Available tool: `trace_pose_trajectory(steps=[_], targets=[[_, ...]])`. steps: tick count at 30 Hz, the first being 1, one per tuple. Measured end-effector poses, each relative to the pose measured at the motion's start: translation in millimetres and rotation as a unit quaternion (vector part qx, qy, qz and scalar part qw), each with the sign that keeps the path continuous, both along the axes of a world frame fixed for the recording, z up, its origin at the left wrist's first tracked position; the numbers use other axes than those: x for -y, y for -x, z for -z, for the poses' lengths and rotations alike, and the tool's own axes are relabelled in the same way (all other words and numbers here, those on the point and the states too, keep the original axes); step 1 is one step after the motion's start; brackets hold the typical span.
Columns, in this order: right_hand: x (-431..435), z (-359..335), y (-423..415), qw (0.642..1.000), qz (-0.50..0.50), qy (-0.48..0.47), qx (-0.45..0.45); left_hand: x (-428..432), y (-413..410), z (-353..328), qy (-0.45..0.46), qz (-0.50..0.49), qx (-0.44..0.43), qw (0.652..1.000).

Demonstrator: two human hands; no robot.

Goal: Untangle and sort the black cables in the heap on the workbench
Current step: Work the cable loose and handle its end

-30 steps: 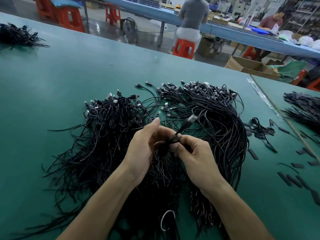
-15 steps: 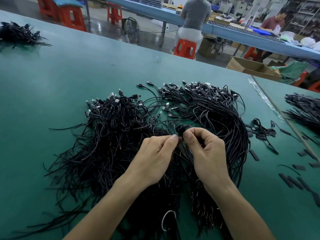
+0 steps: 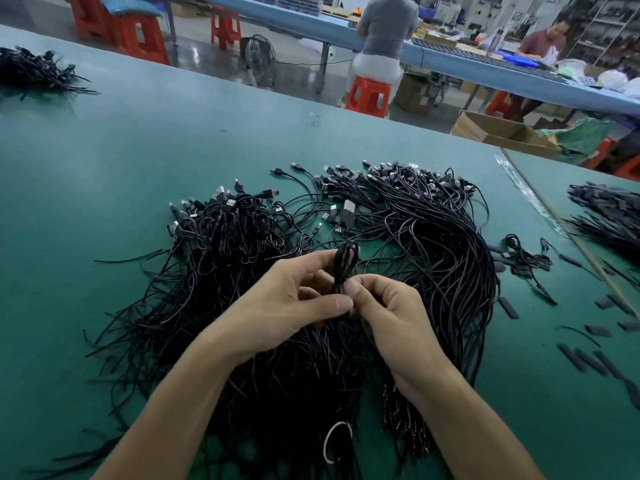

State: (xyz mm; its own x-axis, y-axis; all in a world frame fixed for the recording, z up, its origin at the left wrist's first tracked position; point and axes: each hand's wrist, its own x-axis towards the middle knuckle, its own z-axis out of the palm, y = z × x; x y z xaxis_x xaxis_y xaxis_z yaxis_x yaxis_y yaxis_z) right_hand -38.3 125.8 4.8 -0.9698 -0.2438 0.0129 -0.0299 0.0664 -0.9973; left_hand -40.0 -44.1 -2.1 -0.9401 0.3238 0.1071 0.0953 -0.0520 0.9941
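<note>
Pinching a folded black cable (image 3: 346,261) between both hands, we hold it just above the middle of the heap (image 3: 443,258). Our left hand (image 3: 280,306) and right hand (image 3: 391,317) are close together, thumbs nearly touching, each with its fingers curled on the lower part of the cable. The cable's doubled loop stands upright out of the grip, toward twelve o'clock.

The heap spreads over the green workbench (image 3: 138,150) all around our hands. One tangled clump (image 3: 225,244) lies at ten o'clock. A straighter, combed sweep runs from one o'clock down to five o'clock. The plugs mostly lie along the far edge, at twelve o'clock. A white ring (image 3: 333,441) lies among the strands at six o'clock, between our forearms.

At three o'clock, apart from the heap, sits a small knotted bundle (image 3: 523,254) with short black sleeves (image 3: 509,308) scattered near it. Farther toward three o'clock, past a seam in the bench, lies another dark pile (image 3: 609,216). A separate pile (image 3: 31,71) sits far off at ten o'clock. Beyond the bench, at twelve o'clock, a person (image 3: 388,26) sits on an orange stool (image 3: 369,95).
</note>
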Motion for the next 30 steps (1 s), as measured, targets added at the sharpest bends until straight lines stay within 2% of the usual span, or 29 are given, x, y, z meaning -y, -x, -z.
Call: trace_pose_trajectory(steps=[5,8,9,11,13,14,17,20,26,28,30], targets=[[1,3,10,0.998,-0.018,-0.016,0.065,3,1,2,0.113,-0.066,-0.098,0.987],[-4,4,26,0.99,0.028,-0.141,-0.002,14,5,3,0.147,-0.168,-0.071,0.972],[-9,5,33,0.975,0.056,-0.212,-0.038,19,8,3,0.144,-0.219,-0.056,0.963],[-21,9,47,0.917,0.098,-0.378,-0.079,32,11,5,0.137,-0.332,-0.044,0.932],[-36,13,59,0.854,0.122,-0.502,-0.062,43,13,10,0.14,-0.44,-0.056,0.885],[-41,16,65,0.837,0.125,-0.531,-0.037,48,14,13,0.141,-0.481,-0.065,0.863],[-51,23,73,0.822,0.13,-0.554,0.021,57,19,23,0.145,-0.543,-0.086,0.823],[-53,29,76,0.79,0.152,-0.594,-0.009,60,24,32,0.186,-0.536,-0.084,0.819],[-53,23,74,0.793,0.216,-0.561,-0.103,53,24,34,0.284,-0.475,-0.087,0.828],[-53,17,72,0.813,0.22,-0.526,-0.116,50,22,34,0.287,-0.464,-0.08,0.834],[-54,11,71,0.816,0.224,-0.52,-0.12,45,20,34,0.279,-0.471,-0.096,0.831]])
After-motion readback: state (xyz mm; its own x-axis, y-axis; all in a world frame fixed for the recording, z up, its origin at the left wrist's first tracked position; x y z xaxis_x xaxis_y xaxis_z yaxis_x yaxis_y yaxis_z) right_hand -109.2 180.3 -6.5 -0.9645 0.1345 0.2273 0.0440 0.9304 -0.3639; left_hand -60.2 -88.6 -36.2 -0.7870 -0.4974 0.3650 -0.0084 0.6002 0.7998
